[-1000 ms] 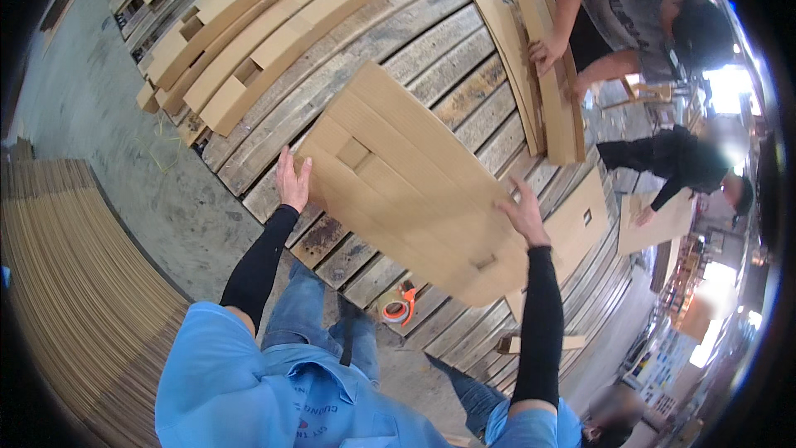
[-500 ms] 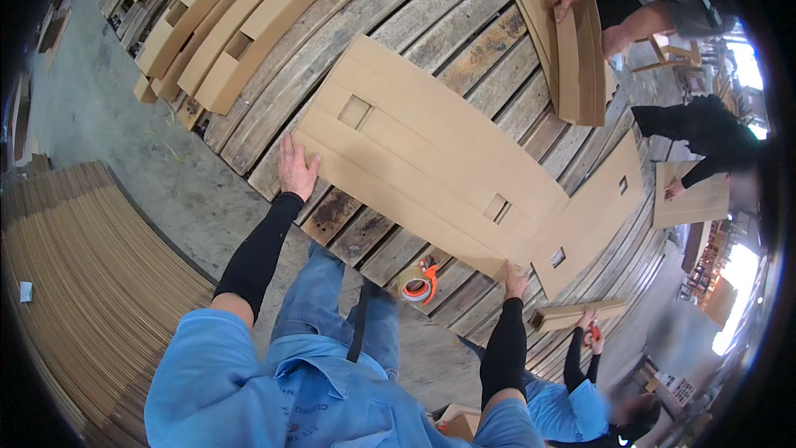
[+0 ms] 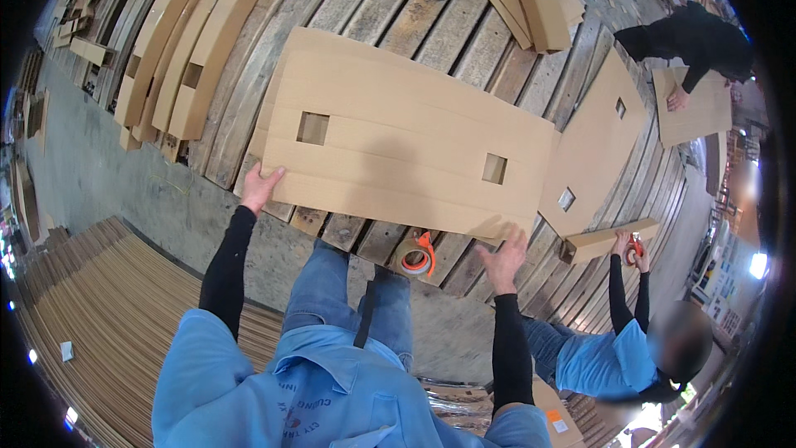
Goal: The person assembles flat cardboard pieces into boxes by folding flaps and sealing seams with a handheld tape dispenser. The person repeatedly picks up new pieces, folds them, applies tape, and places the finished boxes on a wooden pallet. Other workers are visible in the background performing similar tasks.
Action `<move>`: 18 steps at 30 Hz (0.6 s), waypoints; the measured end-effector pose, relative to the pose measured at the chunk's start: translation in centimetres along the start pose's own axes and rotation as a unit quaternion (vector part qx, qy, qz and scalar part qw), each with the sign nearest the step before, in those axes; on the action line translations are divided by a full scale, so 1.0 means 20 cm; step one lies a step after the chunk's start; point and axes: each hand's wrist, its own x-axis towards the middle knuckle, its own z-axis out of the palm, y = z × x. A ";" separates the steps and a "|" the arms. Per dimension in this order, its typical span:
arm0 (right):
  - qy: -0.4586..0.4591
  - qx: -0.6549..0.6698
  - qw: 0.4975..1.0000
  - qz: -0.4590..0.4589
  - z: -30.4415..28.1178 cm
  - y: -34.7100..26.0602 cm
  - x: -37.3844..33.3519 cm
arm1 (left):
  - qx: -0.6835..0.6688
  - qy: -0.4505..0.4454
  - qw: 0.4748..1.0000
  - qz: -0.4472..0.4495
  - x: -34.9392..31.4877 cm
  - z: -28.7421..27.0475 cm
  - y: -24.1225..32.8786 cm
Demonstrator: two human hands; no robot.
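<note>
Nearest: wearer's blue shirt (image 3: 307,390), bottom cut off by the frame; dark lettering on the chest, bent by folds. Left hand (image 3: 260,187) at the sheet's near-left corner, thumb apart from fingers, thumb overlapping the edge; some fingers hidden, can't tell whether it pinches. Right hand (image 3: 505,259) at the near-right corner, fingers and thumb spread wide, nothing clasped; fingertips overlap the edge, contact unclear.

Cardboard sheet (image 3: 398,137) lies flat between the hands on the slatted wooden table (image 3: 356,0), two square cutouts, shadow across its middle. Orange tape dispenser (image 3: 430,255) just beside its near edge, on the table edge. Lower left, tall cardboard stack (image 3: 124,307), partly behind the left arm; white slip (image 3: 67,351) on it, print too small. Bottom: carton (image 3: 557,421), mostly cut off, orange-and-white label, illegible.

Further right: second sheet (image 3: 595,145), edge meeting the first; blue-shirted co-worker (image 3: 609,361), head blurred, with red dispenser (image 3: 633,250) at a long box (image 3: 609,241). Upper left, long folded boxes (image 3: 217,41), tops cropped. Far right, person in black (image 3: 696,41), hand on another sheet (image 3: 692,108).
</note>
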 end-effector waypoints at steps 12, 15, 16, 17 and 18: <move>0.029 0.037 0.916 -0.398 -0.22 -0.67 0.27 | 0.459 0.084 0.864 0.186 -0.18 -0.24 0.53; -0.063 0.014 0.916 -0.396 -0.15 -0.69 0.35 | 0.422 -0.035 0.854 0.301 -0.41 0.07 0.67; -0.103 -0.006 0.914 -0.393 -0.14 -0.70 0.37 | 0.470 -0.091 0.805 0.351 -0.45 0.19 0.70; -0.096 0.012 0.911 -0.401 -0.13 -0.71 0.38 | 0.515 -0.147 0.747 0.394 -0.50 0.28 0.71; -0.088 0.031 0.907 -0.411 -0.13 -0.74 0.39 | 0.520 -0.144 0.740 0.402 -0.48 0.35 0.66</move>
